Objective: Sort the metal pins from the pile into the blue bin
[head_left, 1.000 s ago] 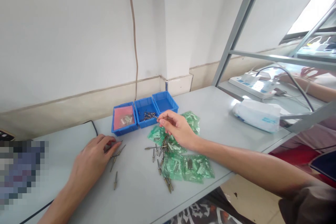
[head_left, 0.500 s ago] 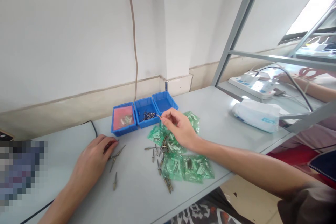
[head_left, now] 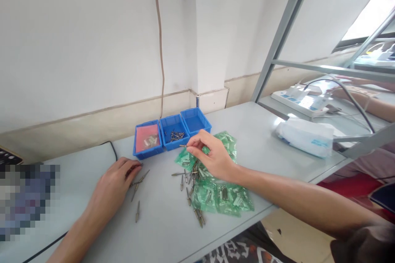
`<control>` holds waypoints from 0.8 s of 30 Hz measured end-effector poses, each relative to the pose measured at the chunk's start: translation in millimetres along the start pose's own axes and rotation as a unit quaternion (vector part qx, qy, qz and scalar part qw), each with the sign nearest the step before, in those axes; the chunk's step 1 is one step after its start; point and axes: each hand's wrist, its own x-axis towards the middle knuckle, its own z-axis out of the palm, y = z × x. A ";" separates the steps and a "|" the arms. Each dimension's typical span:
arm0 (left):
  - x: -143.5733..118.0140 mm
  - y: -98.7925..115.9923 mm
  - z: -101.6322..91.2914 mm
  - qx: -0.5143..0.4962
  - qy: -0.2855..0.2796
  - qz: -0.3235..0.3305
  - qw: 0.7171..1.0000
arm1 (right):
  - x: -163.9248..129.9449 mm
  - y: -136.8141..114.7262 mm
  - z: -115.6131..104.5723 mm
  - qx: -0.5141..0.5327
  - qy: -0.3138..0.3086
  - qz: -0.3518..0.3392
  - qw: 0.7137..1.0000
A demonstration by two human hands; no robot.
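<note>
My right hand (head_left: 211,154) is closed in a pinch on a small rivet-like metal pin (head_left: 183,146), just in front of the middle blue tray (head_left: 175,145). That tray holds several small metal pieces (head_left: 177,135). On the left, my left hand (head_left: 115,183) rests low over the table with its fingertips together; a small dark tip shows at them, but what they hold is mostly hidden. Loose metal pins (head_left: 137,211) lie beside it. More pins (head_left: 189,196) are scattered between my hands, next to green plastic bags (head_left: 234,197) of small parts, partly under my right forearm.
The left blue tray (head_left: 148,156) holds a pink sheet and a clear bag of parts. A third blue tray (head_left: 196,120) stands at the right. Farther right are a white soft pack (head_left: 304,136), a metal frame (head_left: 285,28), a power strip (head_left: 296,102) and another person's arm (head_left: 376,104).
My right hand has come slightly back from the middle tray, and the pin in it now points left more levelly. My left hand has hardly moved. The view has shifted slightly.
</note>
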 end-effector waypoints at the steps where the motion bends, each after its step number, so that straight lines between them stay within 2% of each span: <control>1: -0.2 0.1 0.1 0.001 -0.003 -0.006 1.000 | -0.3 0.3 0.3 0.009 0.001 -0.003 1.000; 5: -0.4 -0.8 0.5 0.004 -0.005 -0.022 1.000 | -0.7 1.8 1.4 0.050 -0.012 0.025 0.998; 9: -0.1 -3.6 1.2 -0.005 -0.006 -0.009 1.000 | 2.7 5.7 1.2 0.135 -0.026 0.111 0.984; 15: -0.6 -4.4 4.3 -0.004 -0.011 0.017 1.000 | 10.4 11.5 -1.5 0.277 -0.035 0.194 0.940; 18: -0.8 -3.8 4.9 -0.002 -0.007 0.032 0.999 | 12.0 11.2 -2.2 0.354 -0.039 0.220 0.908; 21: -0.6 -3.6 4.7 0.004 -0.002 0.040 0.999 | 12.2 8.2 -2.6 0.435 -0.068 0.238 0.866; 24: -0.1 -4.1 4.6 0.012 0.005 0.047 0.999 | 11.8 5.6 -2.9 0.470 -0.090 0.240 0.845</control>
